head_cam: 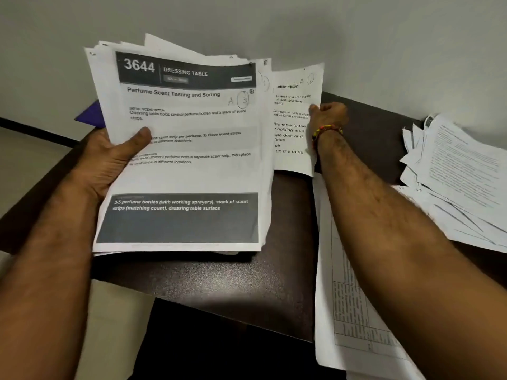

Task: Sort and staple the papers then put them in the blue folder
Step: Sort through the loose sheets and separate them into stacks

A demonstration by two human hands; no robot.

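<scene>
My left hand (pixel 118 152) grips a thick stack of printed papers (pixel 186 165), thumb on the front sheet headed "3644 Dressing Table" and marked "A 3". My right hand (pixel 327 115) pinches the right edge of a single sheet (pixel 293 124) marked "A 1", held out just to the right of and behind the stack. A corner of the blue folder (pixel 92 115) shows behind the stack at the left, lying on the dark table (pixel 247 283). No stapler is in view.
A messy pile of loose papers (pixel 461 182) lies at the table's right side. A sheet with a printed table (pixel 354 311) lies under my right forearm and hangs over the front edge. A grey wall stands close behind the table.
</scene>
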